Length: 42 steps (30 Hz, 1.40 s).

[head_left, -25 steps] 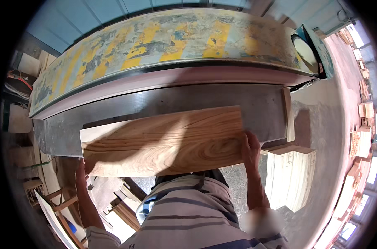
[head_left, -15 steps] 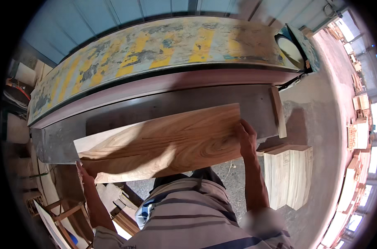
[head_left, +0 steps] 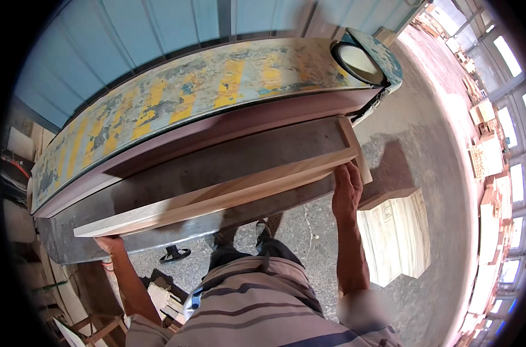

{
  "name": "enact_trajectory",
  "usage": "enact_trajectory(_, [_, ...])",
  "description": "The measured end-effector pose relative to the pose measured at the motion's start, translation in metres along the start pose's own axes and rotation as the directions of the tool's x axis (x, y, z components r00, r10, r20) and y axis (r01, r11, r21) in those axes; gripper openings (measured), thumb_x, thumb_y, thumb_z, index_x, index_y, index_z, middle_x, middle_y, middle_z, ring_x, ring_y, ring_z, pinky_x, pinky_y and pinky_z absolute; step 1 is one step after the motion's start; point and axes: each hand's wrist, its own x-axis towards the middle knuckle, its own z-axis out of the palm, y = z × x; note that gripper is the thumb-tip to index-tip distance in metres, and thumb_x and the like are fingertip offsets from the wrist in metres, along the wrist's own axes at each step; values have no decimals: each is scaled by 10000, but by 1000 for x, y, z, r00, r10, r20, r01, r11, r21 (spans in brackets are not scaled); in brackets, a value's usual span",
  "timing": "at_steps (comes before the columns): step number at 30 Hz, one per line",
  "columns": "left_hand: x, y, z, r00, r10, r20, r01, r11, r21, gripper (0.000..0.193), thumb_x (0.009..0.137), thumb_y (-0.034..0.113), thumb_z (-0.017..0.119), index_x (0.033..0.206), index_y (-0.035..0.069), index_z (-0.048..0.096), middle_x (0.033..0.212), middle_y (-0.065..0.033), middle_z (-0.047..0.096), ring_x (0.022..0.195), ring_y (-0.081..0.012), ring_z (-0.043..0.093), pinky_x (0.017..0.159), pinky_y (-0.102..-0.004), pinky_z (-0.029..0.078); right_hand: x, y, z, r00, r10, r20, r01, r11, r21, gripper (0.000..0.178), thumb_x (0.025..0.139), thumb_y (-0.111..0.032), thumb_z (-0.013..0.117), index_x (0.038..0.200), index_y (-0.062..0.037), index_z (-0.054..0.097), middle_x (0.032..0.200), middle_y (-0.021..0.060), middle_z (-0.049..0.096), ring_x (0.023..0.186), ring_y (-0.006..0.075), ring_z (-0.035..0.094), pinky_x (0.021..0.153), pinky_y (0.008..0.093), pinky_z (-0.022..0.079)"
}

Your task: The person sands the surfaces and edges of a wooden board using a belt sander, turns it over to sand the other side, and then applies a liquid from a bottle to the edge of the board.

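Note:
A long wooden board (head_left: 234, 192) is gripped between my two hands, tipped up so that its narrow edge faces me. It lies over the grey metal table (head_left: 263, 147) of a long belt sander, a little away from the pinkish belt (head_left: 309, 111). My left hand (head_left: 110, 243) is closed on the board's left end from below, its fingers partly hidden. At the other end my right hand (head_left: 348, 186) wraps the near side, close to a wooden stop strip (head_left: 351, 139) across the table's right end.
The sander's worn, yellow-striped cover (head_left: 187, 95) runs behind the table, against a blue panelled wall (head_left: 176, 20). Stacked pale boards (head_left: 395, 237) stand at my right. Under the table's front edge is a black handwheel (head_left: 175, 254). Wood scraps (head_left: 165, 301) lie low on the left.
The board has turned from showing its broad face to standing nearly on edge, and has moved lower over the table. Both hands moved with it. The whole view has shifted too.

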Motion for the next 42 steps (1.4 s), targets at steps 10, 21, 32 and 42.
enact_trajectory(10, [-32, 20, 50, 966, -57, -254, 21, 989, -146, 449, 880, 426, 505, 1183, 94, 497, 1137, -62, 551, 1001, -241, 534, 859, -372, 433, 26, -12, -31, 994, -2, 108, 16, 992, -126, 533, 945, -468, 356, 1267, -58, 466, 1204, 93, 529, 1101, 190, 500, 984, 361, 332])
enact_trajectory(21, [-95, 80, 63, 907, -178, -382, 184, 983, -20, 590, 901, 542, 388, 1187, 40, 503, 1151, -80, 561, 1048, -197, 522, 895, -348, 381, 23, -46, 24, 996, 90, 17, -85, 979, -184, 409, 926, -344, 449, 1156, -19, 543, 1051, 71, 553, 1017, 188, 503, 904, 323, 361])
enact_trajectory(32, [-134, 157, 122, 985, 66, -158, 1, 922, 388, 544, 826, 470, 569, 1207, 101, 449, 1146, -66, 492, 1060, -191, 451, 878, -378, 362, 11, -40, 23, 990, -73, 121, 106, 950, -293, 446, 952, -382, 358, 1058, -13, 584, 989, 80, 557, 963, 184, 505, 865, 306, 366])
enact_trajectory(42, [-62, 132, 20, 999, -49, -21, 52, 983, 178, 440, 899, 404, 482, 1279, 186, 435, 1174, -28, 477, 1059, -176, 465, 900, -324, 369, 13, -40, 30, 991, -56, 118, 79, 977, -200, 362, 942, -240, 316, 943, -18, 603, 925, 68, 562, 899, 162, 500, 833, 305, 376])
